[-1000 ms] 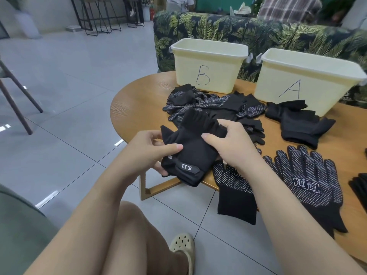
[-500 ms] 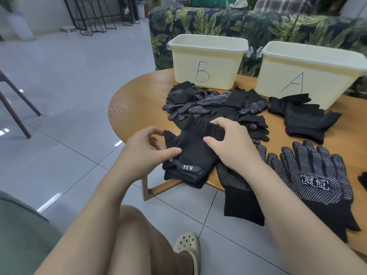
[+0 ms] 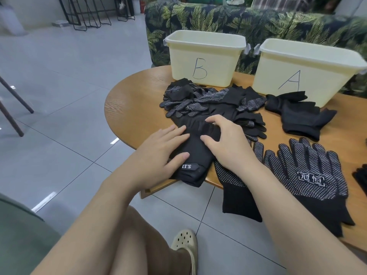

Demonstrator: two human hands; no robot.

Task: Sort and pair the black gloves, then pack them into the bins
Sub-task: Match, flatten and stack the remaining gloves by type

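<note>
Both hands flatten the plain black glove pair [image 3: 195, 153] at the tabletop's [image 3: 137, 96] near edge — left hand [image 3: 158, 155] spread open, fingers straight, right hand [image 3: 222, 143] pressing with fingertips slightly bent, gripping nothing — likely squaring the pair before bin B [image 3: 204, 56] or bin A [image 3: 305, 70] at the far edge.

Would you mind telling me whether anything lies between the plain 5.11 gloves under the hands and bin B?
Yes: the pile of dotted gloves lies on the table between the 5.11 gloves and bin B; above the pile, nothing visible blocks the way.
</note>
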